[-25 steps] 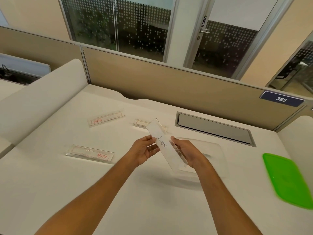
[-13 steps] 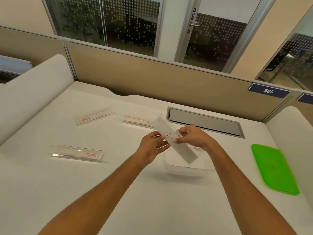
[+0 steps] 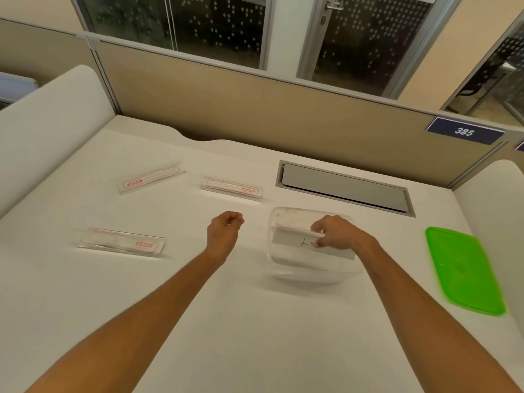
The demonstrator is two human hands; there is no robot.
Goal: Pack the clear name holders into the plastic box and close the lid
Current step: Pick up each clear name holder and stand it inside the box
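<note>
A clear plastic box [image 3: 286, 215] stands on the white desk right of centre. My right hand [image 3: 337, 232] grips a clear name holder [image 3: 292, 239] with handwriting on its card, held level inside the box's opening. My left hand [image 3: 225, 229] hovers left of the box, fingers curled shut, holding nothing. Three more clear name holders lie on the desk: one at front left [image 3: 120, 242], one at back left [image 3: 151, 178], one in the middle back [image 3: 231, 188]. The green lid [image 3: 465, 269] lies flat to the right of the box.
A grey cable hatch [image 3: 344, 188] is set into the desk behind the box. A beige partition [image 3: 255, 109] with a number plate "385" [image 3: 465, 131] closes the back. White side panels rise at the left and right desk edges.
My left hand let go of the name holder and drew back to the left. My right hand turned the holder level and lowered it into the box.
</note>
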